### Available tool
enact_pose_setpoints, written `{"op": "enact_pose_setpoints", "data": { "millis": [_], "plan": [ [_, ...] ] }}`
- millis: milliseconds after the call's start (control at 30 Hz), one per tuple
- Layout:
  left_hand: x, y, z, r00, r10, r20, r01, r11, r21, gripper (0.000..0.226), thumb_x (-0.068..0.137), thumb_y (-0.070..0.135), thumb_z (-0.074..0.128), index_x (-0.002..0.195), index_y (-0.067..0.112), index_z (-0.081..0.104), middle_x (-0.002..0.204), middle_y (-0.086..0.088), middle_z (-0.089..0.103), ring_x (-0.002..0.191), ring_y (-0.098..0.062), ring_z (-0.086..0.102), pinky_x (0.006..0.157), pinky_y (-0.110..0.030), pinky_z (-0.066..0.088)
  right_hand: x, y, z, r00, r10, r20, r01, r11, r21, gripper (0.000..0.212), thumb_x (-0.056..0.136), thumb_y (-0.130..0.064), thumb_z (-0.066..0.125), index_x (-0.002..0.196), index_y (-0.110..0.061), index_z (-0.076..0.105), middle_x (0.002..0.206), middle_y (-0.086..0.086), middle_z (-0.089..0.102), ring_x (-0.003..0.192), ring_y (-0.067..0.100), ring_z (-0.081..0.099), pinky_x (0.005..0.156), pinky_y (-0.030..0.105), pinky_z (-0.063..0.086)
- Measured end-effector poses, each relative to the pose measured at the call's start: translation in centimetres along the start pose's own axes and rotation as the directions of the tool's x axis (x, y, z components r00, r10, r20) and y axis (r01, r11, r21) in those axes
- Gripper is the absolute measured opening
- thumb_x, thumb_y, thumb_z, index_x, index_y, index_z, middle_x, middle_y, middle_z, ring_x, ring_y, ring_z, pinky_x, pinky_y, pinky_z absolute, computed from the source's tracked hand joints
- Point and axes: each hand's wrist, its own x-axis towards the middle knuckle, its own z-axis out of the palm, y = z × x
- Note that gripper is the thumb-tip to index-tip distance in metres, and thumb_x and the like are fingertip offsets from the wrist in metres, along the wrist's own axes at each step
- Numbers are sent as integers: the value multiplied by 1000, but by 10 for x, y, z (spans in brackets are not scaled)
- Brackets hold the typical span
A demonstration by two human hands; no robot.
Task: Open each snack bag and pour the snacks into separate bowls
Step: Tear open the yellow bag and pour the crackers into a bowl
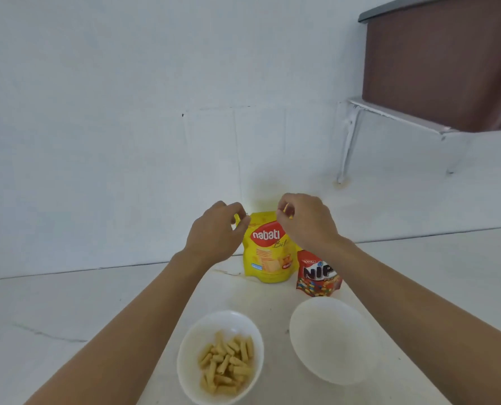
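Yellow snack bag stands upright on the white counter, close to the wall, seen from the head camera. The left hand pinches the bag's top left corner between thumb and curled fingers. The right hand pinches the top edge nearer the right corner, with a sliver of yellow showing in its grip. The step in hand looks like tearing or pulling the top seam open.

To do it well, both pinches should sit close to the seam and pull apart evenly. The bag should stay upright so nothing spills on the counter. A sudden rip could scatter pieces, so a slow, steady pull seems wise.

A red snack bag stands just beside the yellow one, on its right and a little nearer, and looks unopened. Nearer the person sit two white bowls. The left bowl holds pale stick snacks. The right bowl holds nothing and is the likely target for this pour.

The counter is pale and smooth, with faint veining, and meets the plain white wall. High on the right, a white bracket carries a shelf bearing a brown box-like unit.
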Motion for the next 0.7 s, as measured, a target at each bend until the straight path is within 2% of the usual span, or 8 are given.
{"op": "enact_pose_setpoints", "data": {
  "millis": [100, 233, 333, 400, 500, 700],
  "plan": [
    [29, -6, 17, 1000, 1, 11, -1, 1000, 21, 21, 99, 44, 55, 101, 26, 66, 103, -1, 59, 93, -21, 61, 84, -38, 52, 22, 15, 15, 1000, 5, 19, -4, 997, -79, 10, 94, -29, 57, 88, -24, 64, 86, -4, 65, 86, 20, 59, 83, 43, 50],
    [55, -18, 36, 1000, -20, 11, 20, 997, 79, 23, 99, 43, 57, 113, 26, 63, 114, -7, 55, 112, -28, 51, 93, -46, 49, 41, 32, 37, 999, 12, 36, -6, 985, -174, 16, 95, -32, 56, 105, -23, 64, 104, 2, 59, 106, 25, 50, 85, 41, 43],
    [68, -23, 47, 996, -49, 68, 41, 993, 109, 28, 99, 44, 55, 121, 28, 56, 122, -7, 55, 114, -29, 53, 96, -48, 48, 46, 40, 50, 995, 26, 96, -3, 972, -235, 21, 95, -30, 54, 114, -25, 61, 115, 3, 55, 115, 26, 46, 84, 40, 37],
    [72, -23, 52, 989, -68, 128, 55, 993, 100, 26, 100, 46, 52, 120, 29, 55, 118, -3, 63, 109, -28, 59, 95, -49, 50, 46, 43, 56, 992, 31, 121, -3, 975, -224, 19, 96, -26, 53, 114, -25, 60, 113, 3, 57, 111, 27, 50, 84, 41, 38],
    [71, -26, 58, 987, -64, 150, 58, 997, 48, 20, 103, 39, 50, 113, 25, 61, 110, -1, 71, 100, -25, 63, 86, -42, 54, 44, 45, 62, 992, 34, 123, -15, 987, -159, 12, 99, -21, 52, 109, -24, 59, 106, 2, 64, 102, 27, 57, 86, 43, 39],
    [61, -31, 40, 1000, -26, -16, 26, 999, 40, 17, 103, 30, 50, 108, 22, 65, 102, -4, 67, 94, -25, 60, 75, -35, 48, 43, 24, 53, 999, -42, 8, 43, 992, -116, 9, 100, -21, 52, 105, -25, 59, 103, -3, 65, 100, 24, 55, 79, 38, 29]
  ]
}}
